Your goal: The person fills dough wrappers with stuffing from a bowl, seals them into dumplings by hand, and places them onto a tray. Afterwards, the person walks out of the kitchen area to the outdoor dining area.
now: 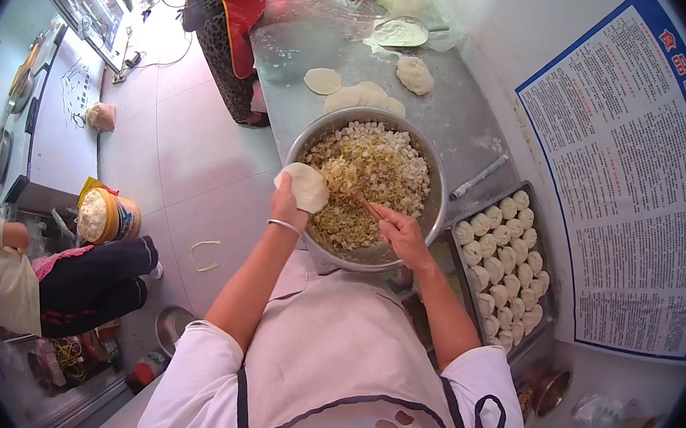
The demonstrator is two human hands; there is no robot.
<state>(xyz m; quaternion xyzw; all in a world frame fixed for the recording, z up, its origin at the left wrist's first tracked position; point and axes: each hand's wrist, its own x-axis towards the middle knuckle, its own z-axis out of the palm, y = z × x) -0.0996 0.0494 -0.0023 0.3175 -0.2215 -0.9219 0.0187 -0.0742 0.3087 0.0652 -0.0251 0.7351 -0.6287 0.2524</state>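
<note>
A: Metal table (303,53), floury, running off towards twelve o'clock. What's at this end?

B: Steel bowl (372,254); take it as the dial's centre. Tray (530,339) at four o'clock, pleated buns (510,272) in rows on it.

A: In the bowl, chopped filling (363,162), pale cubes bunched from twelve round to three. Past the rim: flat dough sheets (356,97) overlapping at twelve, rolling pin (480,177) at three, dough lump (414,75) at one.

B: Hands?

A: Left hand (285,199), nine o'clock, gripping a dough round (309,187) by its edge, over the bowl's rim. Fingers beneath are hidden from me.

B: Right hand (403,237), five o'clock, over the bowl, fingers clamped round a thin brown stick (371,209). Its far end reaches the filling near the centre; can't tell whether it's a spoon handle.

A: Smallest noted: bangle (284,226), left wrist.
</note>
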